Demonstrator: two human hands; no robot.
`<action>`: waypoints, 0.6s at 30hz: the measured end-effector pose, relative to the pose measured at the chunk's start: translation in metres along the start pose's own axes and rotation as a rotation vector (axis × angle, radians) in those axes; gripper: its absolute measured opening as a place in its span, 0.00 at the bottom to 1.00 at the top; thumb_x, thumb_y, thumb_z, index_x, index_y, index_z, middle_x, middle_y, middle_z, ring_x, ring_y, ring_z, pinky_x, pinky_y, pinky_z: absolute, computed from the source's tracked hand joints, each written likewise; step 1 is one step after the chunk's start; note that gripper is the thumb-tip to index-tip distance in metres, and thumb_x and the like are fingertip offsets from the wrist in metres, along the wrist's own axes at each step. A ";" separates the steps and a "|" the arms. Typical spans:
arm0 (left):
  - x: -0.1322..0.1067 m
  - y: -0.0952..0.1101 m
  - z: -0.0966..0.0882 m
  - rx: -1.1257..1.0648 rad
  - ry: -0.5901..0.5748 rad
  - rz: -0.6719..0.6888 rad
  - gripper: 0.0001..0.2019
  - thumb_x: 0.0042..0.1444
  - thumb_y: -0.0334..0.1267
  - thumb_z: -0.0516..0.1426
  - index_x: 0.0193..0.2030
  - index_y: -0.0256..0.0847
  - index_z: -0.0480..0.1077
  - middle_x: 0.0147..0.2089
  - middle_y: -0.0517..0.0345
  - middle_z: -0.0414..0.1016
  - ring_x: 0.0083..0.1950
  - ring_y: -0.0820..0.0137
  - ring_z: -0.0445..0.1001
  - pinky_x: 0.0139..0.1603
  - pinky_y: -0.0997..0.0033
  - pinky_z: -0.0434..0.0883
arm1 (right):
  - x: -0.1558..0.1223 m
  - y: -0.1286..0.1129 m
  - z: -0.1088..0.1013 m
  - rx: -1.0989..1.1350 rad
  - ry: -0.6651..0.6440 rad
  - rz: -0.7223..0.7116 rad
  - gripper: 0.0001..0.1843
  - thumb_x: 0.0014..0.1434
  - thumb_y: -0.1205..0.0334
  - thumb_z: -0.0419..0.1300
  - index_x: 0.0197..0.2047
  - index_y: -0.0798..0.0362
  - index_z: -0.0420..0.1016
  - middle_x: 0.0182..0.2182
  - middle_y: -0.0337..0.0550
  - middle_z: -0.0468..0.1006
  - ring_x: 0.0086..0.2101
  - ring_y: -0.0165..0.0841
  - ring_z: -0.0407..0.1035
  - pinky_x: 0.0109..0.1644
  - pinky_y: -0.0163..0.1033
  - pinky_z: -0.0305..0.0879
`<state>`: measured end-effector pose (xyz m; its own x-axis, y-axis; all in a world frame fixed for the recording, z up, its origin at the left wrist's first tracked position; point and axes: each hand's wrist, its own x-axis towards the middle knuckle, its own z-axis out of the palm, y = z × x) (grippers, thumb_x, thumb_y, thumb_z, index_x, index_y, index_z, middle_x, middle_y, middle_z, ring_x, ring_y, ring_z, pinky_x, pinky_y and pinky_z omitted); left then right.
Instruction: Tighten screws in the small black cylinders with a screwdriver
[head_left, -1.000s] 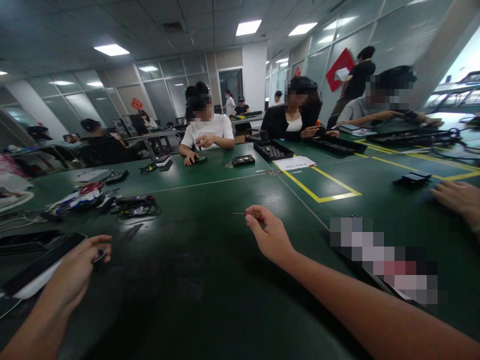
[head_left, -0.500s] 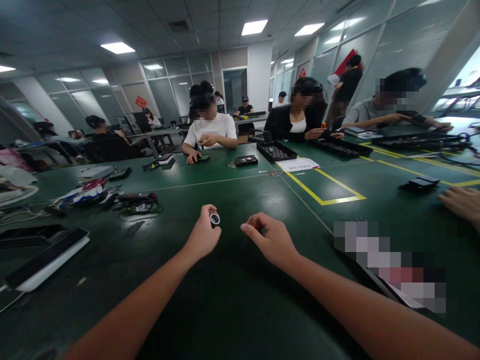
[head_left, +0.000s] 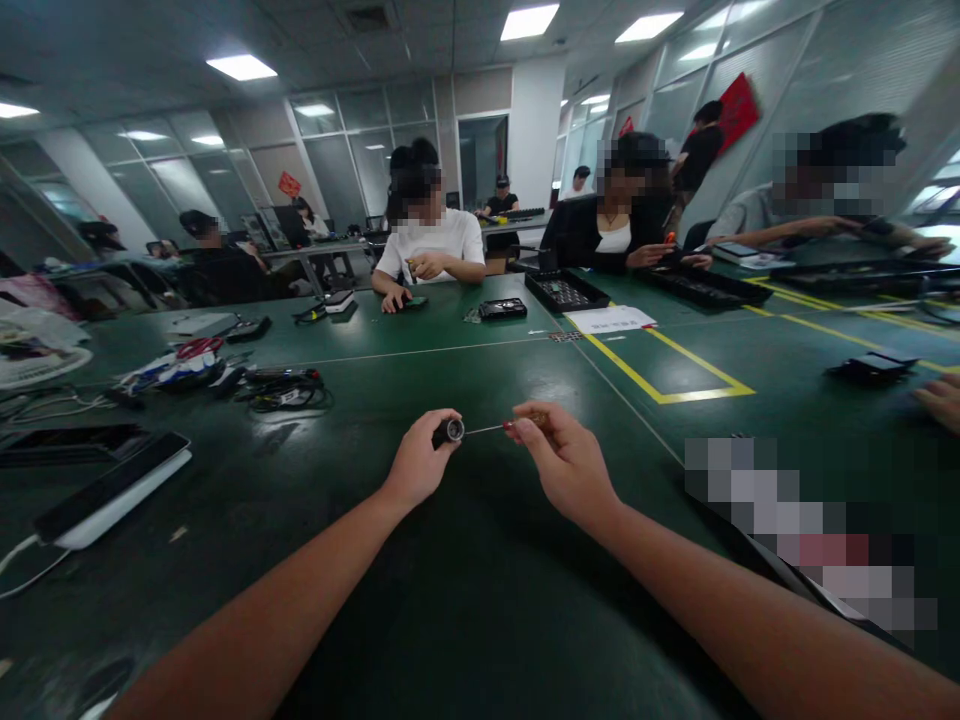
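Observation:
Between the fingers of my left hand (head_left: 421,455) is a small black cylinder (head_left: 450,431), its round, silver-rimmed end turned toward the right. My right hand (head_left: 571,458) is closed around the handle of a screwdriver (head_left: 487,430), which looks amber with a red part near the shaft. The thin metal shaft points left, and its tip lies at or very near the cylinder's rim; whether it touches I cannot tell. Both hands are over the green tabletop (head_left: 450,600), and most of the screwdriver's handle is hidden by my fingers.
Bundled cables (head_left: 289,390) and a black-and-white device (head_left: 112,490) lie to the left. At right are a pixelated flat item (head_left: 795,530), a small black device (head_left: 874,367) and yellow tape (head_left: 705,396). Black trays (head_left: 566,292) and several co-workers are across the table.
My right hand has turned, and the screwdriver's shaft now shows, pointing left at the cylinder. My left hand has shifted right, tilting the cylinder's end toward it. The view has shifted slightly.

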<state>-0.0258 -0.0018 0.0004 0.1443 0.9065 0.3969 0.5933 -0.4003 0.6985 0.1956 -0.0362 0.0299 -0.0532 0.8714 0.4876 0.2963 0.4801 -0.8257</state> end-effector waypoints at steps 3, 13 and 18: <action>0.000 0.002 0.001 -0.005 0.000 -0.042 0.21 0.56 0.25 0.62 0.55 0.44 0.71 0.53 0.53 0.76 0.56 0.61 0.73 0.62 0.54 0.66 | 0.000 0.001 0.000 -0.029 -0.040 -0.011 0.12 0.68 0.53 0.56 0.50 0.48 0.73 0.38 0.43 0.83 0.40 0.37 0.79 0.45 0.44 0.72; -0.002 0.004 -0.002 0.013 -0.085 0.036 0.19 0.60 0.32 0.62 0.58 0.50 0.73 0.57 0.56 0.77 0.59 0.59 0.72 0.65 0.49 0.63 | 0.002 0.001 0.002 -0.052 -0.044 0.012 0.13 0.67 0.53 0.57 0.50 0.49 0.73 0.38 0.43 0.83 0.40 0.37 0.79 0.45 0.44 0.72; -0.002 0.002 -0.002 0.031 -0.096 0.021 0.21 0.60 0.33 0.62 0.59 0.52 0.73 0.57 0.57 0.77 0.58 0.58 0.72 0.62 0.50 0.65 | 0.002 -0.005 -0.001 -0.081 -0.090 0.014 0.12 0.67 0.55 0.55 0.50 0.49 0.73 0.32 0.40 0.82 0.34 0.35 0.78 0.40 0.40 0.69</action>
<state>-0.0261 -0.0047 0.0022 0.2310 0.9073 0.3512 0.6137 -0.4160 0.6711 0.1952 -0.0369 0.0353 -0.1331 0.8853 0.4456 0.3735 0.4612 -0.8048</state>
